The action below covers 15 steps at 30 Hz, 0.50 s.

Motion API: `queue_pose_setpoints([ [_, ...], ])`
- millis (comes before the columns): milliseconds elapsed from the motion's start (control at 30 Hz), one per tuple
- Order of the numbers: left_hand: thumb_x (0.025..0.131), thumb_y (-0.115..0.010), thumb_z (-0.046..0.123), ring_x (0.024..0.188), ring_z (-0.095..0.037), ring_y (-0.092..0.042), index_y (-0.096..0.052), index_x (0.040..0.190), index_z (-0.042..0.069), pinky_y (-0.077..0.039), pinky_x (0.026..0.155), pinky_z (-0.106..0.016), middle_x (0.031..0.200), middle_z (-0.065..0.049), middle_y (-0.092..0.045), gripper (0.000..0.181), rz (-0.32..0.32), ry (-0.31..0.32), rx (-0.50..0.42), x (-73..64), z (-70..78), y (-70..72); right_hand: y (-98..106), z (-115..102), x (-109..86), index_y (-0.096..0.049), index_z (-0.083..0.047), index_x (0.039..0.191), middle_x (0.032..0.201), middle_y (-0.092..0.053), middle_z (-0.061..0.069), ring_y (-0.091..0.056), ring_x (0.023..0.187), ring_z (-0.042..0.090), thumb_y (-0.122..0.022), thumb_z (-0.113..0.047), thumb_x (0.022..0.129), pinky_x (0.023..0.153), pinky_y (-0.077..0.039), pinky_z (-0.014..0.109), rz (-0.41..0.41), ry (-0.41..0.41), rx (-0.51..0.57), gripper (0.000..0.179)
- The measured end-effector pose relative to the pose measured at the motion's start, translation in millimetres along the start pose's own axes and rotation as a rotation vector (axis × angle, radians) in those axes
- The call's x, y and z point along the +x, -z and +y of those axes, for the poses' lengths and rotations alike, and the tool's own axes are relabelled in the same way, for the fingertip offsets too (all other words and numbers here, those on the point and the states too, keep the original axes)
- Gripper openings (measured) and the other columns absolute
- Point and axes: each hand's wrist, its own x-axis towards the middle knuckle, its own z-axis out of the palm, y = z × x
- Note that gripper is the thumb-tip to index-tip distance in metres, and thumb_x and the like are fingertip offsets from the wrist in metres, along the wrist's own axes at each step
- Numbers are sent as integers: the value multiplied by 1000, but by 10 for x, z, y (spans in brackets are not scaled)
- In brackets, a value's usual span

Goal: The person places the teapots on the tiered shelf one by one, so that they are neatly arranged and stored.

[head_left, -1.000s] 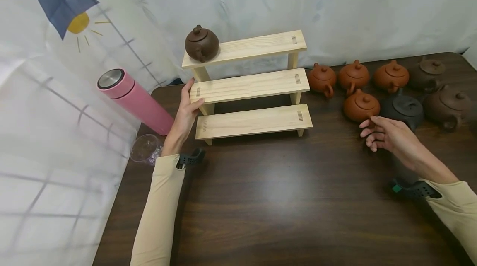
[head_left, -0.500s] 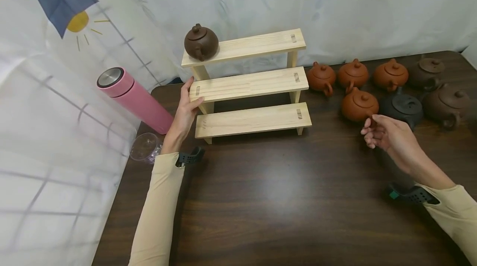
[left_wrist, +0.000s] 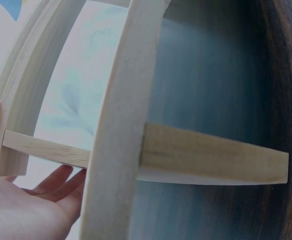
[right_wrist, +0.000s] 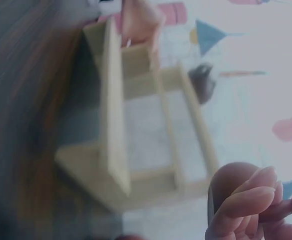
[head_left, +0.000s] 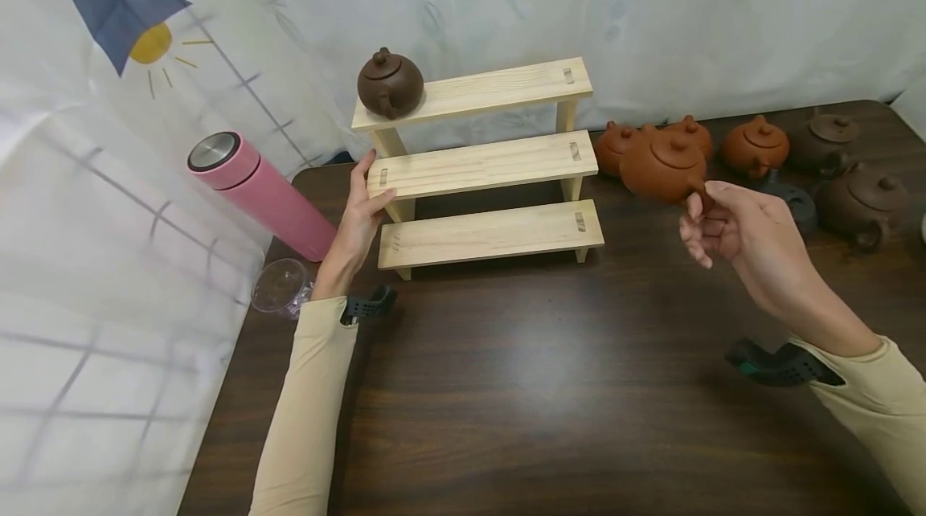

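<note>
My right hand (head_left: 760, 243) pinches the handle of an orange-brown clay teapot (head_left: 661, 166), held up above the table in front of other teapots. In the right wrist view the same teapot (right_wrist: 226, 182) is partly covered by my fingers. My left hand (head_left: 359, 215) grips the left end of the middle step of a three-step wooden stand (head_left: 485, 166), thumb on top. The left wrist view shows that hand (left_wrist: 40, 210) by the stand's side, fingers behind a slat. A dark brown teapot (head_left: 391, 84) sits at the left end of the top step.
Several orange, brown and black teapots, among them a brown one (head_left: 864, 198), stand at the right back of the dark wooden table (head_left: 535, 419). A pink thermos (head_left: 271, 198) and a clear cup (head_left: 280, 285) are left of the stand. White curtain (head_left: 463, 10) hangs behind.
My right hand has lifted the orange-brown teapot by its handle from beside the black teapot, moving it up and left. My left hand stays on the stand.
</note>
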Motion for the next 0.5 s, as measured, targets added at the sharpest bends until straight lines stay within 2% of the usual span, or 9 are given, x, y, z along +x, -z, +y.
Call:
queue_pose_setpoints([
  [233,105,-42,4,141,-24,-26,2,167,9,-21,119,-41,168,-17,-9,76,-7,-13,-10,0,1,5,-500,-167,319,-61,4,89,76,-63,12,-53,58,22,-49,-23,113,50,-41,33,-43,-4,2,38],
  [367,104,-42,3,141,-24,-27,2,167,9,-23,118,-41,168,-17,-10,77,-5,-12,-10,-5,12,-5,-790,-250,568,-61,4,88,76,-62,11,-52,58,19,-51,-25,112,52,-43,30,-93,-11,3,39],
  [500,105,-42,3,139,-23,-30,3,167,10,-25,117,-40,169,-17,-11,77,0,-5,-2,-18,20,4,-1047,-289,834,-61,3,87,76,-62,10,-52,59,18,-50,-25,112,54,-44,28,-120,-62,25,39],
])
